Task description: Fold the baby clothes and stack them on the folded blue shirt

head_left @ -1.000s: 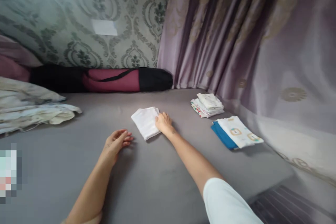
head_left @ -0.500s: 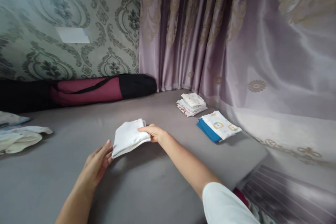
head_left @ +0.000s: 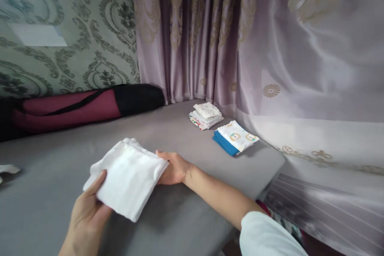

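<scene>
A folded white cloth (head_left: 127, 176) is lifted above the grey bed sheet (head_left: 186, 136). My left hand (head_left: 87, 214) grips its near left edge, thumb on top and fingers underneath. My right hand (head_left: 174, 168) holds the cloth's right edge, fingers tucked beneath it. Farther right on the bed lie a small stack of folded patterned cloths (head_left: 206, 115) and a folded white printed cloth on a blue one (head_left: 235, 138).
A maroon and black long bag (head_left: 81, 106) lies along the patterned wall. Lilac curtains (head_left: 240, 48) hang at the back and right. The bed's right edge (head_left: 276, 168) drops off by a striped fabric (head_left: 315, 204). A scrap of light cloth (head_left: 7, 169) shows at far left.
The white cloth lay on the bed under my right hand; both hands have since picked it up and brought it nearer. The view has swung to the right.
</scene>
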`<state>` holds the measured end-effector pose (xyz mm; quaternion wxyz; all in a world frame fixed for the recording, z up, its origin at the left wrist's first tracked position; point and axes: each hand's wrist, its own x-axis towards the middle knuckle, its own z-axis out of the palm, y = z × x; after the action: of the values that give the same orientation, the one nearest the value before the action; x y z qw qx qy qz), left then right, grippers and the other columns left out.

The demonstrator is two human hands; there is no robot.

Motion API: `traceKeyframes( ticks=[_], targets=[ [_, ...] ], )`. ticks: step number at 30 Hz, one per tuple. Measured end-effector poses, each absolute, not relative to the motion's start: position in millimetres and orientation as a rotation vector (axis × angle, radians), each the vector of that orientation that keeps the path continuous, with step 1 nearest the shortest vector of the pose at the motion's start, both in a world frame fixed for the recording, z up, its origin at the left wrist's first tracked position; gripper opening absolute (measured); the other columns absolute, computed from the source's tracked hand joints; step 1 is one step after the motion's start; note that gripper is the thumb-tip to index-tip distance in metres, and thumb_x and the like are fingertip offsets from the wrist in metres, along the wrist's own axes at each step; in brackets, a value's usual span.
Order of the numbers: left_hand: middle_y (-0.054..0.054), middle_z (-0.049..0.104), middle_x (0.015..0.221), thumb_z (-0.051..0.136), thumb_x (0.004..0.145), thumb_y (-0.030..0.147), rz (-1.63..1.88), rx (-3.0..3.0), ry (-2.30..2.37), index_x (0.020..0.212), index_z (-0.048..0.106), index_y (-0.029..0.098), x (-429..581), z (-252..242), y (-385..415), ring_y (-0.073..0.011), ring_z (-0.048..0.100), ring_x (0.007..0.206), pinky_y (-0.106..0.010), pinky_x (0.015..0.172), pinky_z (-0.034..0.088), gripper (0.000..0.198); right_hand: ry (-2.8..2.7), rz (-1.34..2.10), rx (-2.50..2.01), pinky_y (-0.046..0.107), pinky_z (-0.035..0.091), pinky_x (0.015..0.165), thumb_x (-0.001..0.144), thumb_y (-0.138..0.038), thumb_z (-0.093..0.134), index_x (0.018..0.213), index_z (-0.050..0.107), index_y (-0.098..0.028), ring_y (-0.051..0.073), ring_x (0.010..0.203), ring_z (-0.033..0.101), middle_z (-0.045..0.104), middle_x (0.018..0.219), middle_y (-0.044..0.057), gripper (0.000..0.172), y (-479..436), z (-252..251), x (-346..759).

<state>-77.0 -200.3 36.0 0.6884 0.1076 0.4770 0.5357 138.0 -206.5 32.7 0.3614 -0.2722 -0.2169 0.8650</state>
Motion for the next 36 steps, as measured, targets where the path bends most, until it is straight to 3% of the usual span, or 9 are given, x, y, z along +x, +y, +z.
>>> traceKeyframes(
  ticks=[3,5,11,14,20,28,32,36],
  targets=[
    [-0.002,0.076,0.1,0.051,0.086,0.003,1.294,0.218,1.01,0.128,0.059,0.025,-70.4,39.7,-205.0,-0.024,0.071,0.097,-0.035,0.087,0.059,0.048,-0.586,2.152,-0.504,0.035,0.047,0.083,0.066,-0.06,0.075,0.106,0.063,-0.018,0.023,0.097,0.064,0.071,0.103,0.007,0.06,-227.9,34.2,133.4],
    [-0.001,0.076,0.099,0.048,0.086,0.001,1.318,0.228,0.96,0.127,0.059,0.027,-62.7,42.7,-210.9,-0.0223,0.071,0.096,-0.035,0.088,0.058,0.049,-0.619,2.004,-0.524,0.034,0.045,0.089,0.057,-0.053,0.085,0.109,0.064,-0.019,0.024,0.104,0.062,0.07,0.108,0.007,0.066,-237.7,34.0,123.5],
    [-0.006,0.075,0.102,0.042,0.088,0.001,1.237,0.265,0.845,0.119,0.065,0.018,-46.1,48.6,-224.3,-0.0181,0.073,0.087,-0.03,0.084,0.06,0.042,-0.545,1.6,-0.907,0.039,0.047,0.093,0.045,-0.042,0.092,0.103,0.066,-0.015,0.025,0.096,0.066,0.072,0.096,0.007,0.069,-245.6,32.8,118.7],
    [-0.01,0.073,0.108,0.038,0.09,0.008,1.165,0.218,0.861,0.118,0.064,0.015,-46.7,52.4,-222.8,-0.0176,0.072,0.087,-0.027,0.081,0.06,0.039,-0.575,1.515,-1.024,0.039,0.05,0.09,0.049,-0.04,0.089,0.1,0.067,-0.014,0.027,0.093,0.068,0.073,0.091,0.007,0.062,-252.2,41.1,148.5],
    [-0.006,0.064,0.127,0.048,0.09,0.029,1.184,0.346,0.969,0.114,0.065,0.024,-47.9,60.3,-220.9,-0.0216,0.053,0.128,-0.034,0.106,0.048,0.029,-0.612,1.109,-1.331,0.036,0.054,0.086,0.061,-0.029,0.08,0.103,0.068,-0.017,0.027,0.095,0.069,0.074,0.097,0.008,0.045,-276.1,65.1,246.0],
    [-0.007,0.065,0.124,0.043,0.091,0.027,1.167,0.284,1.003,0.101,0.067,0.02,-47.1,53.2,-215.4,-0.0196,0.057,0.121,-0.037,0.113,0.039,0.027,-0.354,0.497,-1.296,0.037,0.059,0.084,0.071,-0.023,0.069,0.108,0.065,-0.015,0.025,0.102,0.068,0.071,0.111,0.011,0.038,-287.2,97.2,369.0],
    [-0.006,0.065,0.124,0.043,0.092,0.024,1.16,0.256,1.02,0.1,0.068,0.019,-49.1,54.7,-215.1,-0.0171,0.06,0.117,-0.032,0.108,0.045,0.027,-0.297,0.501,-1.318,0.036,0.06,0.078,0.08,-0.026,0.061,0.106,0.064,-0.015,0.023,0.098,0.069,0.073,0.103,0.011,0.029,-284.7,86.0,406.9],
    [-0.006,0.066,0.12,0.042,0.093,0.024,1.17,0.243,1.029,0.1,0.068,0.018,-50.8,53.9,-214.3,-0.0153,0.063,0.109,-0.025,0.093,0.055,0.027,-0.198,0.6,-1.545,0.036,0.06,0.068,0.078,-0.018,0.062,0.101,0.061,-0.014,0.025,0.086,0.071,0.073,0.09,0.013,0.024,-279.6,55.8,427.1]
  ],
)
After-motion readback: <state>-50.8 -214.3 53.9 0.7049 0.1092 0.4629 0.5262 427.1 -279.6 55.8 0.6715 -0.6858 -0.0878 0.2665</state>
